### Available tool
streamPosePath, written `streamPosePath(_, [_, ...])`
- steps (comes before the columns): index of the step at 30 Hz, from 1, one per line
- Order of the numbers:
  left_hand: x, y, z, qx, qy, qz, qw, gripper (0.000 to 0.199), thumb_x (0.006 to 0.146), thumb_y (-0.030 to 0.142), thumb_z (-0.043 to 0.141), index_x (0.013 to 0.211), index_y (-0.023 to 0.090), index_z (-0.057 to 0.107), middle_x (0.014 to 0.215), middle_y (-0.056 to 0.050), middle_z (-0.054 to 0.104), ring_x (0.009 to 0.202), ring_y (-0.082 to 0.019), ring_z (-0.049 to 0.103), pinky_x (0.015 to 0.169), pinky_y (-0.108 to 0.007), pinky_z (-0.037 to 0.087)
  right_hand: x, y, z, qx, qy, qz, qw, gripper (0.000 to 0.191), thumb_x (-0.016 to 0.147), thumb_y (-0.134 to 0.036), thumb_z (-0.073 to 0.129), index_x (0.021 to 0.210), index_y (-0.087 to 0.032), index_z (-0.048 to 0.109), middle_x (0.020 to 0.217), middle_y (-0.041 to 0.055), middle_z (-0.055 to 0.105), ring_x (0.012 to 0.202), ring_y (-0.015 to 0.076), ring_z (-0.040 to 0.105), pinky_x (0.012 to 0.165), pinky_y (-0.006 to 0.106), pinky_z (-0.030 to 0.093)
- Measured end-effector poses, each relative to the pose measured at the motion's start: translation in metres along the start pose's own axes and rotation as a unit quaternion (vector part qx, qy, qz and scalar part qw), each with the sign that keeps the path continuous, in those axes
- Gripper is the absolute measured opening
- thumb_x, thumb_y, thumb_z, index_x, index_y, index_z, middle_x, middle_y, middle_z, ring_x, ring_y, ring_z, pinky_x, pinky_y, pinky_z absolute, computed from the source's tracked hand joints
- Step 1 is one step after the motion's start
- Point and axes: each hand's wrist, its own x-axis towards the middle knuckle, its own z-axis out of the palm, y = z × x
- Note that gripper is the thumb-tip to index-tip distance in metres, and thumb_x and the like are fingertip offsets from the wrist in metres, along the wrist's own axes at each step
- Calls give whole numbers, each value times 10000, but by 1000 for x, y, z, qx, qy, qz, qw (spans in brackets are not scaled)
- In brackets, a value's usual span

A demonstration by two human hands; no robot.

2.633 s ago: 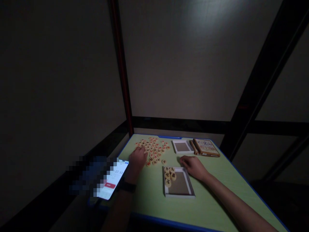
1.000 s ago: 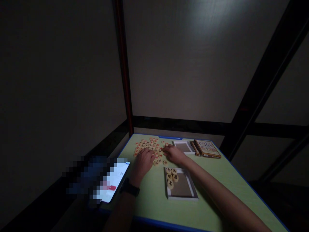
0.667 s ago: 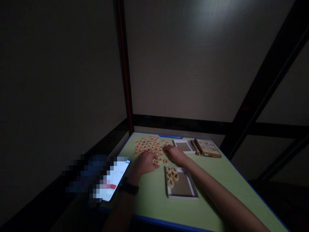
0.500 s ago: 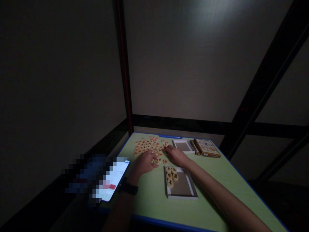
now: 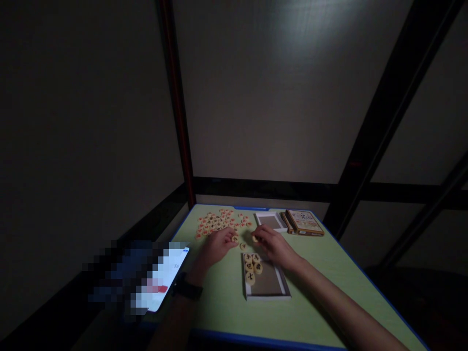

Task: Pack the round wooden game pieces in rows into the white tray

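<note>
My left hand [image 5: 218,246], with a dark band on its wrist, is closed on a round Chinese chess piece [image 5: 235,239] with a black character. Opposite it, my right hand [image 5: 276,247] pinches another chess piece [image 5: 255,239] at the fingertips, just above the table. One loose piece [image 5: 243,246] with a dark marking lies between the hands. Behind my left hand spreads a cluster of chess pieces [image 5: 215,223], most marked in red and some in black. Below my right hand sits a shallow box [image 5: 268,297] with several black-character pieces grouped at its left side.
A second shallow box [image 5: 281,228] with a white rim stands at the back of the green table [image 5: 321,302]. To its right are printed box lids [image 5: 305,223], stacked. A lit phone [image 5: 166,280] is at the left edge. Walls rise behind and to the left.
My right hand has drawn back from the cluster toward the near box with a piece in its fingers. My left hand now has a black-character piece at its fingertips. The view has shifted slightly.
</note>
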Motion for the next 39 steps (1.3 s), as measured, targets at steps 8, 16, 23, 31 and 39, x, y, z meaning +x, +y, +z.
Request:
streamPosePath(8, [7,-10,20,-180,-3,27,983,245,726,131,685,969,153,710,1061,-81,720,983,-202,675,883,-323,550,-6,-7,14,17,42,1,999,147,911,-162,582,1043,-191,640,987,75,622,899,196,615,811,310,516])
streamPosePath(16, [0,6,15,-327,-121,-16,937,520,672,258,833,1150,141,666,1190,-121,703,1085,-248,676,992,-381,516,-4,-10,16,-4,54,-11,998,139,967,-243,542,1083,-203,609,1020,91,650,923,207,636,814,326,535])
streamPosePath(23, [-7,11,13,-384,-166,-20,908,648,633,292,877,1223,166,640,1359,-155,619,1241,-305,602,1089,-434,447,-4,-19,21,-61,34,-5,998,205,976,-201,485,1142,-193,606,1074,118,660,945,214,650,821,340,560])
streamPosePath(31, [-7,4,12,-392,-190,-8,900,713,667,160,789,1340,217,560,1426,-131,569,1278,-286,577,1109,-431,431,-2,-22,13,-89,36,-20,995,244,985,-216,453,1170,-182,608,1098,134,688,972,222,657,859,362,554])
streamPosePath(39, [5,0,17,-141,-14,-4,990,325,726,41,557,1001,142,698,1021,-80,733,873,-158,684,827,-291,554,-30,-62,-22,-80,-99,5,992,192,962,-185,508,1094,-198,647,971,88,714,881,204,679,796,295,535])
